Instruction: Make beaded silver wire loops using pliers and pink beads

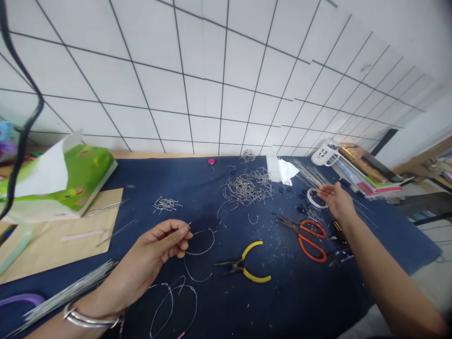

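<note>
My left hand (173,242) is closed in a pinch on a thin wire loop (200,253), which hangs to the right of its fingertips. Below it, several larger wire hoops (173,301) lie on the dark blue cloth. My right hand (335,200) reaches to the far right with fingers extended, beside a white ring-shaped item (314,203); whether it touches the ring I cannot tell. Yellow-handled pliers (243,266) lie open between my hands. Scissors with orange handles (307,235) rest below my right hand.
A tangled pile of wire pieces (247,188) lies at the back, with a smaller pile (166,204) to its left. Straight wires (70,292) lie front left. A green tissue pack (84,174) is at left. A white mug (323,154) stands by stacked books (367,169).
</note>
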`<act>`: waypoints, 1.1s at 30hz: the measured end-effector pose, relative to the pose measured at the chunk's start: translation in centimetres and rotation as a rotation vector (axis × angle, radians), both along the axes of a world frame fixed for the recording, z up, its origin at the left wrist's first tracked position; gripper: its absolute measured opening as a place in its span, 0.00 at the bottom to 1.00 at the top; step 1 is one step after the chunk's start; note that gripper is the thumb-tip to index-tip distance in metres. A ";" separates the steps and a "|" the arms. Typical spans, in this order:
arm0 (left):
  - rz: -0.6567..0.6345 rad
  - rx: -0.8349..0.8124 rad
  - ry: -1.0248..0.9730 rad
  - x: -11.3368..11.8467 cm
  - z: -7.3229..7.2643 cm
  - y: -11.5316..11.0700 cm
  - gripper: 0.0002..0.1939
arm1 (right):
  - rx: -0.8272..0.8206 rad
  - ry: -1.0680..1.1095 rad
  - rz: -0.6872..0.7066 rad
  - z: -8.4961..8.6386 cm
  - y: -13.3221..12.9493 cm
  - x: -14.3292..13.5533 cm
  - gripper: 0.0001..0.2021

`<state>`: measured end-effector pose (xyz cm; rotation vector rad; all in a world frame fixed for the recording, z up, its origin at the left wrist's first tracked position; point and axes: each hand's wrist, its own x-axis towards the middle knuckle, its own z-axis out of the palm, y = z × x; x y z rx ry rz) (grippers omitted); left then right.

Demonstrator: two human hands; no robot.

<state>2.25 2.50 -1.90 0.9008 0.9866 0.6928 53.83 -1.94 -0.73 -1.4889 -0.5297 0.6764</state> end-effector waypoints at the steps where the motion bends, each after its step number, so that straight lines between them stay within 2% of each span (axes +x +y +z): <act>1: 0.002 -0.001 -0.001 0.0 -0.1 0.0 0.10 | -0.019 -0.018 0.001 -0.5 0.2 0.5 0.21; 4: -0.004 -0.003 -0.008 -0.1 -0.2 0.1 0.10 | -0.069 -0.064 0.018 -1.6 0.8 1.3 0.22; 7: -0.020 -0.010 0.001 -0.1 -0.2 0.2 0.09 | -0.108 -0.107 0.042 -1.9 1.3 1.8 0.24; 19: -0.044 0.004 0.051 0.0 -0.3 0.2 0.09 | -0.191 -0.225 0.192 -0.7 0.3 2.0 0.35; 25: -0.033 0.009 0.066 -0.1 -0.6 0.4 0.10 | -0.223 -0.244 0.282 0.6 -1.0 2.1 0.36; 29: -0.029 0.028 0.065 0.0 -0.7 0.4 0.10 | -0.303 -0.376 0.354 1.0 -1.2 2.5 0.35; 33: -0.027 0.042 0.067 0.0 -0.4 0.3 0.09 | -0.404 -0.492 0.354 1.1 -0.7 3.1 0.27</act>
